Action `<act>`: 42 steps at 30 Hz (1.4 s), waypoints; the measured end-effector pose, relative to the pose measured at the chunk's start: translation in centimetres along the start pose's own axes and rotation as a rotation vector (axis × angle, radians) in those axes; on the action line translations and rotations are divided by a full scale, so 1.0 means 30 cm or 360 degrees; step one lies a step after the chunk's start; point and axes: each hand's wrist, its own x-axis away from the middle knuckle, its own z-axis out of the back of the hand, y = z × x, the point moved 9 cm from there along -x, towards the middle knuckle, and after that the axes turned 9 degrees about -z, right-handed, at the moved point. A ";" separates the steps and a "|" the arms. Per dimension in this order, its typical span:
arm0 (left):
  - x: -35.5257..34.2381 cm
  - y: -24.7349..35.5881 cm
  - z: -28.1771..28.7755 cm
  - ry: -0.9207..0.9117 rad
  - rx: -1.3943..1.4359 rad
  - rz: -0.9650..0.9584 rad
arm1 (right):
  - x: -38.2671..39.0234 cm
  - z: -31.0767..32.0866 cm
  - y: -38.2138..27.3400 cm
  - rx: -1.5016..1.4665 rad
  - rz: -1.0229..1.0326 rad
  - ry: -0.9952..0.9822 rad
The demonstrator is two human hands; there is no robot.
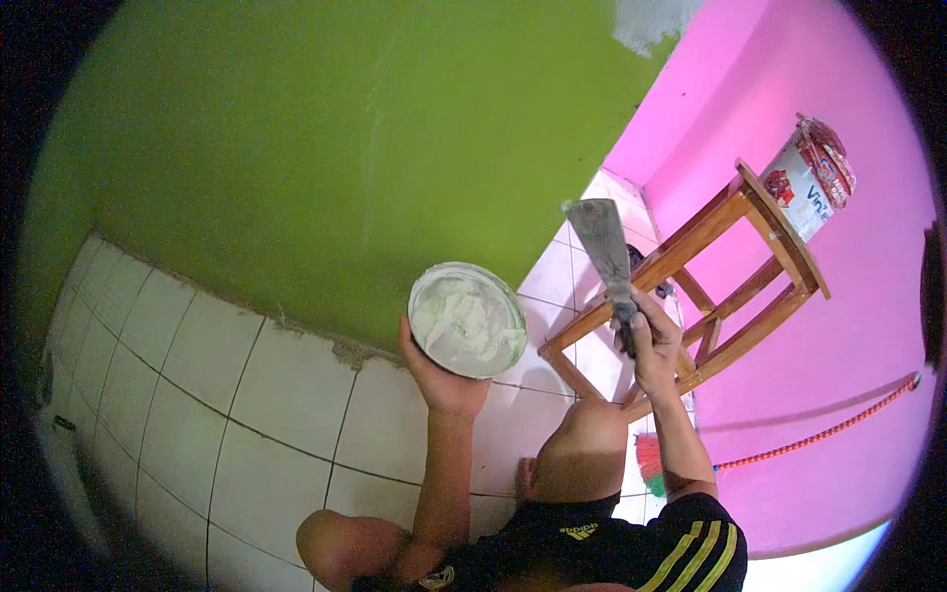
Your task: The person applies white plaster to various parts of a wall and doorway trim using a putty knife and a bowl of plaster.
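My left hand [454, 390] is wrapped around the underside of a round, shallow container of white paste [467, 321], its open top facing me. Creamy paste lies smeared and heaped inside it. In my right hand [655, 345] is a putty knife [604, 252], gripped by its dark handle, with the wide metal blade pointing up and to the left. A little pale residue shows at a corner of the blade. The blade is apart from both the container and the green wall [247, 158].
A wooden stool [710, 227] stands at the right, bearing a white and red bucket [804, 183]. Behind it, a broom [819, 434] with a striped handle leans by the pink wall [789, 375]. White floor tiles [286, 395] meet the green wall along a rough edge.
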 end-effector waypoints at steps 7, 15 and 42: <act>-0.004 -0.021 0.002 -0.0100 0.0054 0.0091 | -0.060 -0.033 -0.175 0.1453 0.0924 0.0365; -0.007 -0.025 -0.009 -0.0142 0.0021 0.0086 | -0.107 -0.009 -0.189 0.1769 0.0984 0.0502; 0.008 -0.018 -0.021 -0.0129 0.0053 0.0078 | -0.081 -0.045 -0.294 0.1873 0.0698 0.0321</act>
